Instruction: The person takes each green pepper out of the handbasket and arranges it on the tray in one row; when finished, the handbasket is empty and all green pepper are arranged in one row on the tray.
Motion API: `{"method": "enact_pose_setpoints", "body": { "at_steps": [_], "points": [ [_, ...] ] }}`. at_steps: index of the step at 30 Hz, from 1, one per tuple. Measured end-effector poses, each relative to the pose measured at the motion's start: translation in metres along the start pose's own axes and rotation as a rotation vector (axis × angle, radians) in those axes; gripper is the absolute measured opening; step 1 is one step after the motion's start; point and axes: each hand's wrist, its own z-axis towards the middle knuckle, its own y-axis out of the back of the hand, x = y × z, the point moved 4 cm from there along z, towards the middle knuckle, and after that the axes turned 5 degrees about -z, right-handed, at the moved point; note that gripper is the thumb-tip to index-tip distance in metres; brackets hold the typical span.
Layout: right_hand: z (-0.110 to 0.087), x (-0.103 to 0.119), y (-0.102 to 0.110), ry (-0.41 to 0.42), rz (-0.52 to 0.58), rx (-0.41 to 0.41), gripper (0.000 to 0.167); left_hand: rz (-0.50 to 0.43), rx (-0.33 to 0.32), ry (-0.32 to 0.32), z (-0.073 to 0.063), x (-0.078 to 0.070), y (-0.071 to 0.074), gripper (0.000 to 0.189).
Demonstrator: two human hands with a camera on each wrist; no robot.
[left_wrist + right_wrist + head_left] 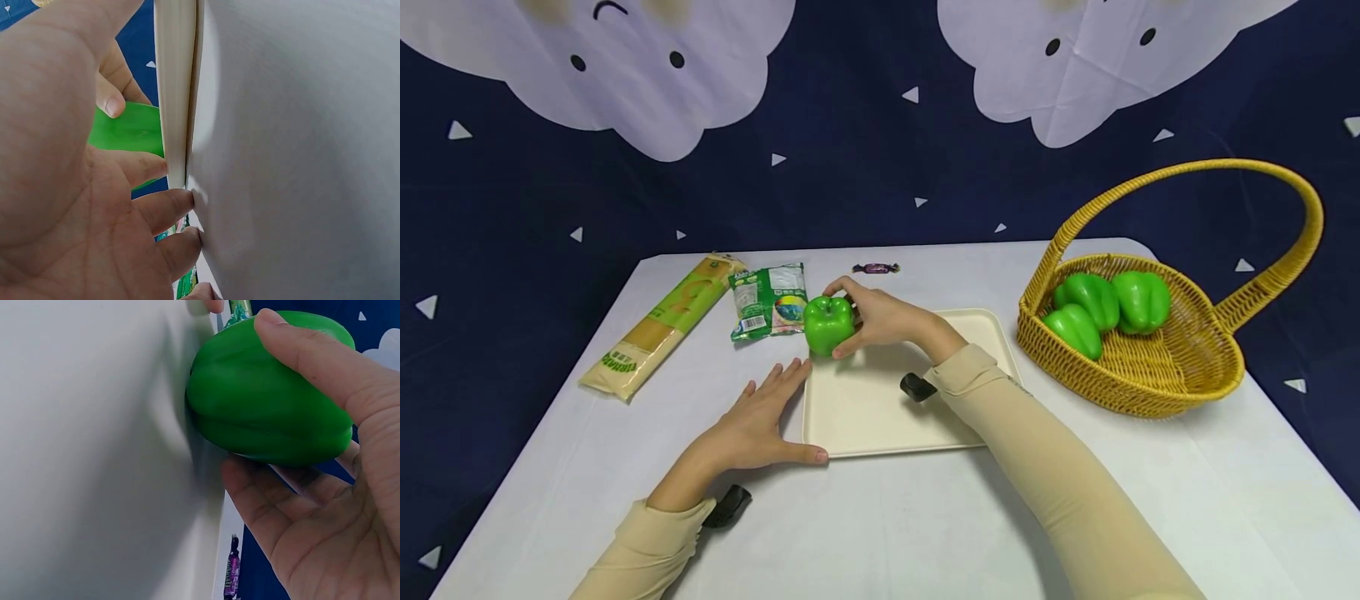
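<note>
My right hand (887, 319) grips a green bell pepper (827, 327) at the far left corner of a cream tray (880, 408). In the right wrist view, thumb and fingers lie on opposite sides of the pepper (269, 394), whose base is right at the tray surface. My left hand (756, 429) lies with spread, straight fingers at the tray's near left corner, thumb along the front edge and fingertips by the left side. The left wrist view shows those fingertips against the tray's rim (175, 81). Part of the pepper is hidden behind the right fingers.
A yellow wicker basket (1120, 392) with a tall handle stands on the right, holding several green bell peppers (1141, 302). To the left lie a long noodle packet (666, 325) and a green snack bag (769, 302). One purple wrapped candy (876, 268) lies near the back edge.
</note>
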Motion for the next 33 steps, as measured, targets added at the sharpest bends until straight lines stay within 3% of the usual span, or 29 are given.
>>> {"method": "enact_pose_setpoints", "body": {
  "at_steps": [12, 19, 33],
  "points": [
    [-0.007, 0.003, 0.005, -0.015, -0.005, 0.025, 0.094, 0.005, -0.005, -0.007, 0.0, -0.002, 0.0, 0.14],
    [-0.013, 0.005, 0.012, 0.002, -0.035, 0.0, 0.096, -0.001, -0.008, -0.01, -0.001, -0.002, 0.0, 0.139],
    [-0.046, 0.007, 0.044, 0.014, -0.047, -0.018, 0.091, -0.003, -0.015, -0.008, -0.001, -0.004, 0.001, 0.139]
  ]
}}
